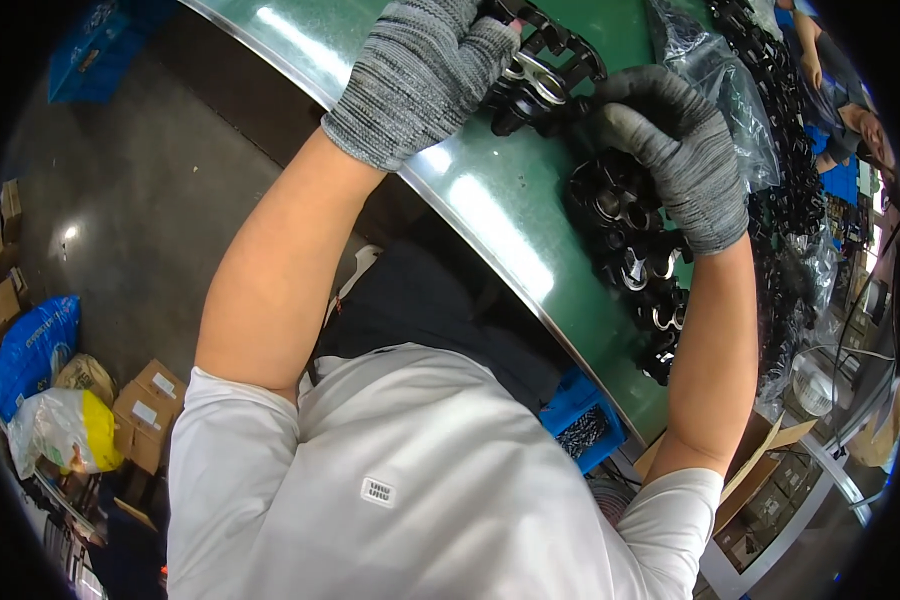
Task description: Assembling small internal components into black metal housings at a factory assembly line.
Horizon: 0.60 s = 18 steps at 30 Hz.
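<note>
Both my hands wear grey knitted gloves and work above the green tabletop (595, 330). My left hand (415, 75) is closed round the left side of a black part (540, 85) with bright metal rings set in it; its exact kind I cannot make out. At the right end of that part, my right hand (680, 150) has curled fingers, with thumb and forefinger pinched on it. Just under my right hand and along its wrist lies a row of similar black parts with metal rings (635, 265), partly hidden by the glove.
Clear plastic bags (720, 90) and a long heap of black parts (785, 220) lie along the table's far right side. Below the metal table edge (480, 225) sits a blue bin (585, 425). Cartons (150, 410) stand on the floor at left. Other people (840, 90) are at upper right.
</note>
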### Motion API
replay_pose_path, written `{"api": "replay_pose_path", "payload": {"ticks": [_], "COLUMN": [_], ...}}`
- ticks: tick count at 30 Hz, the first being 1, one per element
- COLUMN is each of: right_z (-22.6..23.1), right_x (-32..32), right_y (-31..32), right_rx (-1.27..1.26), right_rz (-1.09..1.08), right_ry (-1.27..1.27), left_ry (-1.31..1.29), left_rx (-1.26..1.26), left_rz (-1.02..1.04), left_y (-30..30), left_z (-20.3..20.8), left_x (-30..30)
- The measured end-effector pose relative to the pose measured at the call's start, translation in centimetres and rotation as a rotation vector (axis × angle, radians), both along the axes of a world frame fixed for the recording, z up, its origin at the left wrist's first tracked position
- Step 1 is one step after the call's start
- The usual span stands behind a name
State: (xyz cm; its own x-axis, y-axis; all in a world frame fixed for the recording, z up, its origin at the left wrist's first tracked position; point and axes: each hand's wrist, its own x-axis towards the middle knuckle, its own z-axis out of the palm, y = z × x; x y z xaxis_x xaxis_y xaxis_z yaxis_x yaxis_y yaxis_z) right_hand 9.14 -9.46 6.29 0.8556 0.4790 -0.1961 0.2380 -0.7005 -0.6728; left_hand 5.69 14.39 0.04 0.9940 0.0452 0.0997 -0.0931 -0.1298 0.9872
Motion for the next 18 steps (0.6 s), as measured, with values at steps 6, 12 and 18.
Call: {"api": "replay_pose_path", "payload": {"ticks": [6,12,18], "right_z": [-0.1,-0.4,0.3], "right_x": [-0.2,0.3,0.3], "right_y": [-0.4,-0.7,-0.7], "right_rx": [0.002,-0.015,-0.03], "right_rz": [0.01,0.271,0.308], "right_ry": [-0.088,-0.159,-0.103], "left_ry": [0.056,-0.161,-0.224], "left_rx": [0.017,0.166,0.15], "left_rz": [0.008,0.08,0.084], "left_y": [-0.1,-0.1,-0.2], "left_z": [0.8,-0.7,-0.7], "left_x": [-0.2,-0.1,0.0]}}
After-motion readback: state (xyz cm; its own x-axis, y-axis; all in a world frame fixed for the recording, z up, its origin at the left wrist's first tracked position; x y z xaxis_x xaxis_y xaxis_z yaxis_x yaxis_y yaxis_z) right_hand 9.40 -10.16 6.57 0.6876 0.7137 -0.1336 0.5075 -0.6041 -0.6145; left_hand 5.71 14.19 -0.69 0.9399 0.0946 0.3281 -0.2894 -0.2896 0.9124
